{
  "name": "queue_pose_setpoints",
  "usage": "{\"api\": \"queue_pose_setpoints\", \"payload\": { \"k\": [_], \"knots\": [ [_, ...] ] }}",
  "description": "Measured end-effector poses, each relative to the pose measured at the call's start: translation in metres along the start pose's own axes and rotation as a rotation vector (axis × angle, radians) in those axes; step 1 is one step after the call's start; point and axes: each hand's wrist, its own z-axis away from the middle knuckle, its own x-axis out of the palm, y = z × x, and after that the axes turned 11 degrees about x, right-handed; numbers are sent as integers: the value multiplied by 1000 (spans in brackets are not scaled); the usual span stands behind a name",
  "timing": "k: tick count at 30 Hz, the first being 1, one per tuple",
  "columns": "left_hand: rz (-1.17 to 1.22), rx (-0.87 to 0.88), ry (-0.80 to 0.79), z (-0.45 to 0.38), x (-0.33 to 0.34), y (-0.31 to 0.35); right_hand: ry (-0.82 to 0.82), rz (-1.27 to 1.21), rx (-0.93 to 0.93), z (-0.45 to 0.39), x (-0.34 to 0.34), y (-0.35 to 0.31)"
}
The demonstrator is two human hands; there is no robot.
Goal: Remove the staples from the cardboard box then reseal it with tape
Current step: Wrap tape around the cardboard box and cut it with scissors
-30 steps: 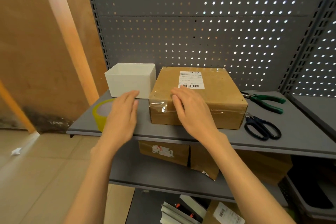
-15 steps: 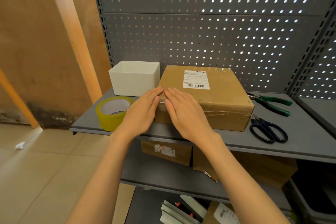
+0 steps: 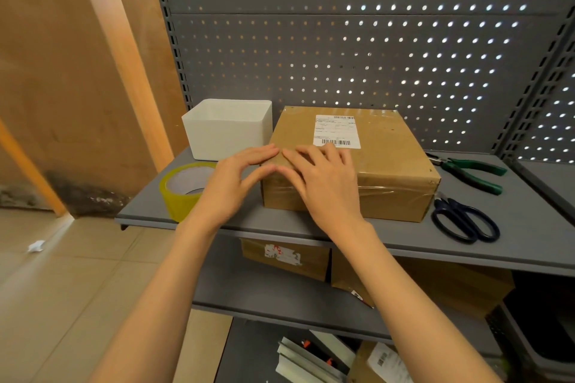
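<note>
The cardboard box (image 3: 373,165), already wrapped with clear tape, is set on the grey shelf (image 3: 529,236) between a white bin (image 3: 227,130) and green pliers (image 3: 469,171), with scissors (image 3: 463,221) just beside its right front corner. Its near-left top corner is touched by the left hand (image 3: 230,183) and the right hand (image 3: 323,183), both laid with fingers nearly straight and nothing gripped. A yellow tape roll (image 3: 183,190) is partly hidden behind the left hand.

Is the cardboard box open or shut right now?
Shut: the cardboard box has flat top flaps, with clear tape over its front edge.
</note>
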Motion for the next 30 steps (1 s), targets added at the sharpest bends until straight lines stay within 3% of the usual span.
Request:
{"api": "queue_pose_setpoints", "payload": {
  "k": [3, 14, 23, 30],
  "knots": [
    [-19, 40, -42, -1, -4, -7, 29, 43, -66, 0, 6, 5],
    [-174, 88, -210, -9, -19, -11, -170, 47, -107, 0, -2, 8],
    [-259, 51, 94, 4, -6, -5, -189, -58, 25, 3, 0, 3],
    [-453, 49, 70, -6, -15, 10, -273, -36, -30, -1, -4, 7]
  ]
}}
